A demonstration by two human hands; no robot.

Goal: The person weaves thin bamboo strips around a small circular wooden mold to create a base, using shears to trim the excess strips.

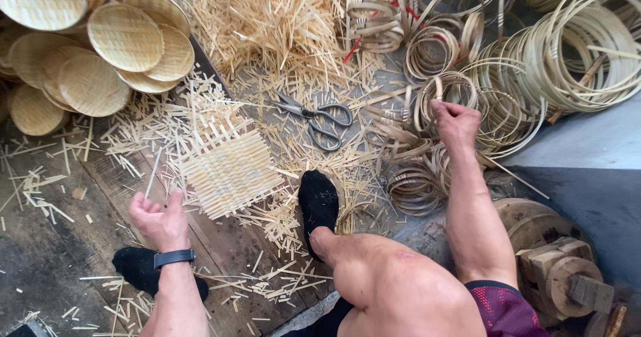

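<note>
My right hand (455, 122) is closed around a small bamboo ring (427, 100) picked from a heap of rings at the upper right. My left hand (159, 220), with a dark band on the wrist, hovers palm up and loosely open just left of a flat woven bamboo mat (227, 167) lying on the wooden floor. A thin strip (153, 173) sticks up near its fingers; whether they touch it is unclear. My foot in a black sock (318, 203) rests beside the mat's right corner.
Scissors (317, 118) lie above the mat among scattered bamboo offcuts (267, 23). Finished woven baskets (127, 37) are stacked at the upper left. Larger bamboo hoops (574, 50) fill the upper right. Round wooden moulds (561, 270) stand at the lower right.
</note>
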